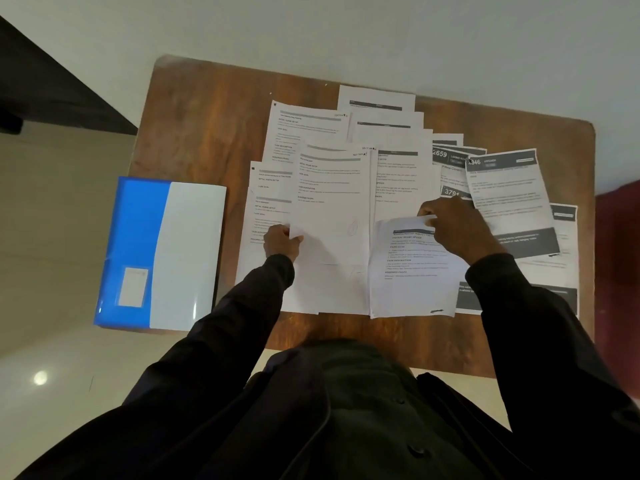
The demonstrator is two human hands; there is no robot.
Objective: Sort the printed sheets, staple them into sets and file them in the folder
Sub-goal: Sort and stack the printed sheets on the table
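Printed sheets (332,216): left hand (282,242) pinches one edge; right hand (457,226) pinches another's top.

Views: one only, so no part of the scene is shared with a second view.
Where it sits: on the person's head, high above the wooden table (207,126).
Which way it looks: forward and steeply down, almost straight onto the tabletop.
How near: close to the person's own chest and dark sleeves (242,306), farther from the table's back edge.
How much it takes in: very wide, with the whole table, pale floor around it and a wall at the top.
Bending: straight edges curve near the sides.
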